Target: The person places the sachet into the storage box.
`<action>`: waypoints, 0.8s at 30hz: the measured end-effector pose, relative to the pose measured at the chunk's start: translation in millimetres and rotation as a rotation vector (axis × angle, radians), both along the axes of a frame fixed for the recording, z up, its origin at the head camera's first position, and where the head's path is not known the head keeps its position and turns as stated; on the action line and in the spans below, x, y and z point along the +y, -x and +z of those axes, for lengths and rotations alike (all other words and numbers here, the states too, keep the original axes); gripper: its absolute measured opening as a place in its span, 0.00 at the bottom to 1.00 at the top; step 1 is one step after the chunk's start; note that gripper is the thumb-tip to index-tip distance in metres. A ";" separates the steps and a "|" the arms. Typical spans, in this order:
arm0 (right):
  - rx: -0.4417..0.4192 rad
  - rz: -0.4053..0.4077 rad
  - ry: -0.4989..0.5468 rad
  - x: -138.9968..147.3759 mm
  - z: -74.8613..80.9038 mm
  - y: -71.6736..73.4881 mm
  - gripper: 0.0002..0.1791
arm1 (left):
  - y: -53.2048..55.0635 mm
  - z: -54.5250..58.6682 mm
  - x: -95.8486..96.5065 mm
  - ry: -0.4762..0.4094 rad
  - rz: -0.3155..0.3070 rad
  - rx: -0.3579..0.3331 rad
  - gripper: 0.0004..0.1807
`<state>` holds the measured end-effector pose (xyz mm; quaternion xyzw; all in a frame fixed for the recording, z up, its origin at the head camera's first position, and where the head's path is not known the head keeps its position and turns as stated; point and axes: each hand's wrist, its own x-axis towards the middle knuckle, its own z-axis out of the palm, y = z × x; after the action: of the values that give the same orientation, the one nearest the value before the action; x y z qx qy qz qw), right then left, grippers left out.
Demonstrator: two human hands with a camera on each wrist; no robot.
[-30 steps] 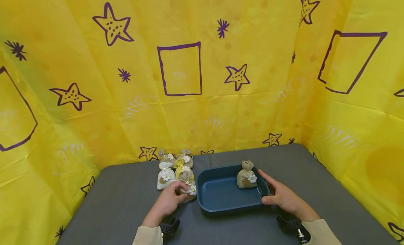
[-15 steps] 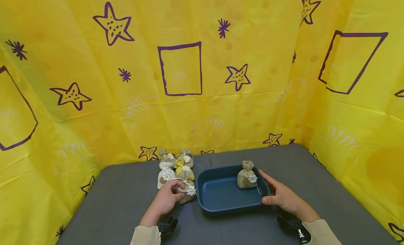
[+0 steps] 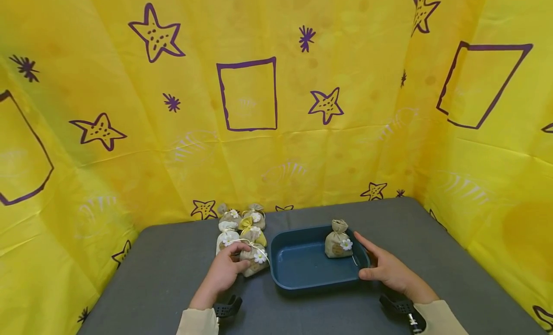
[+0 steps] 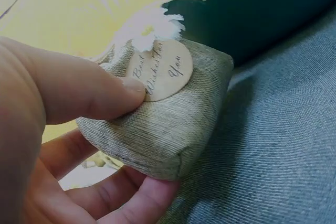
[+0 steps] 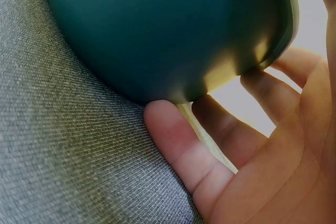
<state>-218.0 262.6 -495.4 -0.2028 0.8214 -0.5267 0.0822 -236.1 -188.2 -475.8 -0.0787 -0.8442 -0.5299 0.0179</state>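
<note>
My left hand [image 3: 224, 271] pinches a small beige burlap sachet [image 4: 194, 85] between thumb and fingers. A white daisy [image 4: 149, 30] and a round "Best Wishes for You" label [image 4: 176, 69] decorate its front. In the head view the sachet stands against the left end of a dark blue plastic tub [image 3: 298, 288]; I cannot tell whether it is off the table. At the tub's right end, my right hand [image 3: 390, 271] grips the wall, thumb at the near corner and fingers against the outer side. Another beige sachet [image 3: 337, 245] sits upright inside the tub, on its right.
Behind the left hand a white sachet [image 3: 225, 236], a yellow sachet [image 3: 260, 238] and two beige sachets [image 3: 256, 220] cluster together. A grey cloth [image 3: 164, 277] covers the table. Yellow curtains [image 3: 302, 148] with purple drawings enclose the back and sides.
My left hand has shifted slightly left and up, and the sachet in its fingers has moved a little the same way. The right hand and the tub stay in place.
</note>
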 end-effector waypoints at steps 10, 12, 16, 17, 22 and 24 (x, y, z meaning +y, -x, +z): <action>0.012 0.017 0.015 -2.1 -2.1 1.6 0.52 | 0.0 -0.4 -4.7 -0.206 0.082 0.005 0.15; 0.006 0.020 0.019 -2.7 -2.5 1.6 0.51 | -0.4 -0.1 -4.1 -0.244 0.095 -0.004 0.15; 0.001 0.023 0.022 -3.5 -3.2 2.3 0.51 | -1.4 1.0 -1.9 -0.312 0.108 -0.019 0.16; 0.002 0.022 0.022 -3.6 -3.3 2.6 0.51 | -1.4 1.4 -1.3 -0.323 0.108 -0.015 0.16; 0.004 0.016 0.022 -1.0 -3.8 2.9 0.51 | -1.2 8.3 8.5 -0.364 0.080 -0.010 0.16; 0.002 0.014 0.029 0.8 -3.8 2.4 0.50 | -1.2 12.8 12.6 -0.358 0.074 -0.001 0.16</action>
<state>-220.4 263.5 -499.2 -0.2104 0.8124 -0.5376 0.0820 -234.9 -175.6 -463.0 -0.0429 -0.7387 -0.6708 0.0507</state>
